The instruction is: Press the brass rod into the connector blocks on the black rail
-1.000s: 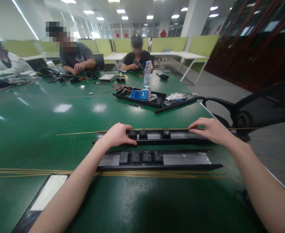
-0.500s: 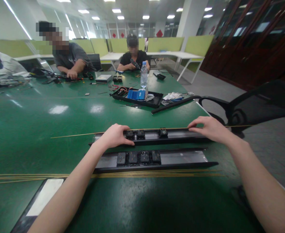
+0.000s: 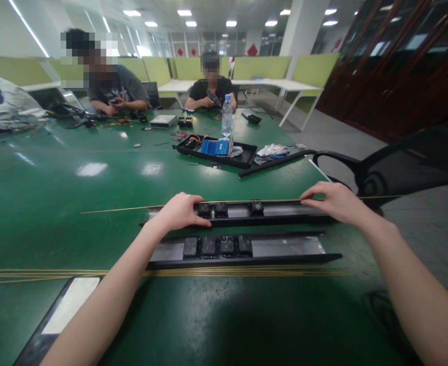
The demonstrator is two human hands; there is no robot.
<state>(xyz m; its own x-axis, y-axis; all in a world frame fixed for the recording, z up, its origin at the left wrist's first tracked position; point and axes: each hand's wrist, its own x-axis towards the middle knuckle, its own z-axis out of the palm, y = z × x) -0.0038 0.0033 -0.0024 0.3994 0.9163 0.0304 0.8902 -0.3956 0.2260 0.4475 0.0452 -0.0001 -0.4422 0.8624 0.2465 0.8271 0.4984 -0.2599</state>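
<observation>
My left hand (image 3: 180,211) spans the farther black channel (image 3: 239,221), thumb on its near wall and fingers over its far edge. A thin brass-coloured rod (image 3: 113,209) lies along that far edge and sticks out past both ends. At the right end, my right hand (image 3: 332,201) pinches the rod between thumb and fingertips. Inside the channel sit small black blocks; one of them (image 3: 256,207) stands apart toward the right. Closer to me, a second black channel (image 3: 288,249) holds several black square blocks (image 3: 208,246) in a row.
Several loose thin rods (image 3: 246,272) lie in front of the near channel. A flat dark object with a white panel (image 3: 73,305) is at lower left. Beyond are a black tray (image 3: 242,160), a water bottle (image 3: 227,117) and gloves (image 3: 273,152). Other people sit across the table.
My right hand has slid slightly right along the rod. My left hand keeps its place on the channel. A person across the table has raised their hands from the tabletop.
</observation>
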